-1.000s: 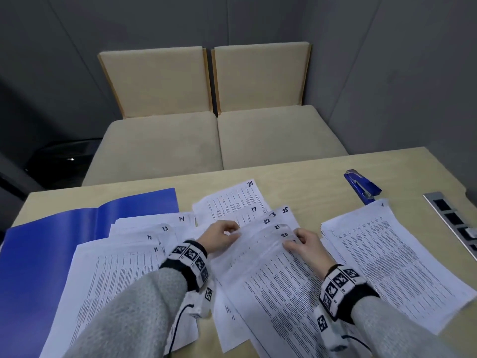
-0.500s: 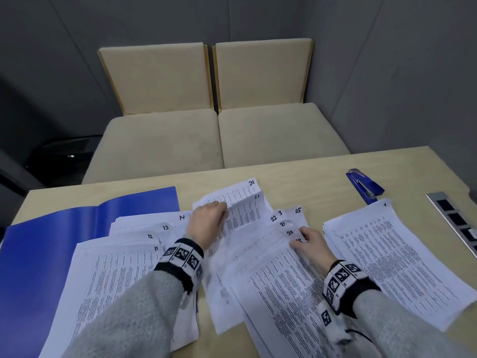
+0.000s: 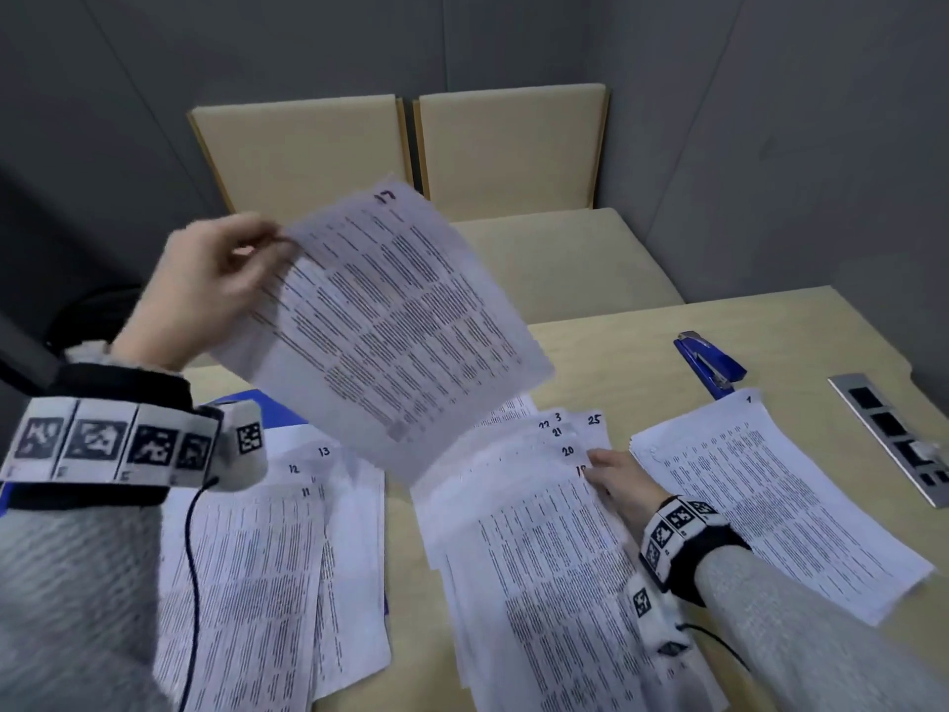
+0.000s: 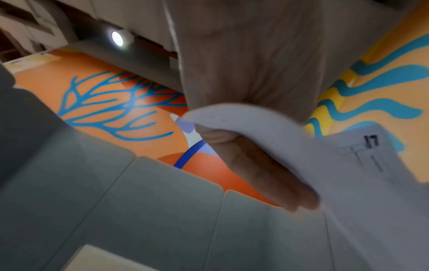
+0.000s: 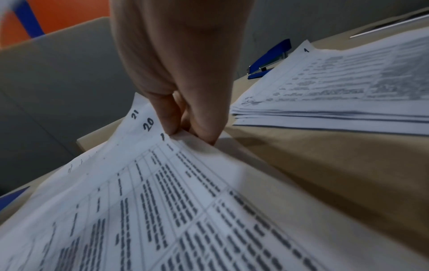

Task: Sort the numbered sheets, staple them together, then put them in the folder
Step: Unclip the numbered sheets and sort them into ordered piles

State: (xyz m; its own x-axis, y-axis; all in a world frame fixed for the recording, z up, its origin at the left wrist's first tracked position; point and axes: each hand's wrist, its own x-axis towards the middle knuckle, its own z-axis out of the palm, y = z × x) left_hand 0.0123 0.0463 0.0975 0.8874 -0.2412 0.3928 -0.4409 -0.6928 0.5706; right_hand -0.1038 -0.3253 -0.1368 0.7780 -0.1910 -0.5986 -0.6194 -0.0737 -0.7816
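Note:
My left hand point(image 3: 257, 244) is raised above the table and pinches sheet 17 point(image 3: 390, 321) by its top left corner; the sheet point(image 4: 348, 165) curls over the fingers point(image 4: 255, 165). My right hand point(image 3: 608, 472) pinches the top right corner of the top sheet of the middle pile point(image 3: 539, 583), which fans out sheets 20, 21, 22 and 25. In the right wrist view the thumb and a finger point(image 5: 171, 117) nip that corner, hiding part of its number. A left pile point(image 3: 246, 583) shows 11, 12 and 13. A right pile point(image 3: 770, 495) has sheet 1 on top.
A blue stapler point(image 3: 711, 364) lies behind the right pile. The blue folder point(image 3: 272, 408) lies open at the left, mostly covered by papers and my left arm. A metal socket strip point(image 3: 893, 439) is set in the table's right edge. Beige seats point(image 3: 513, 146) stand beyond the table.
My left hand went to sheet 17 at the back of the middle pile, took hold of it and lifted it high off the table. My right hand stayed on the pile's corner.

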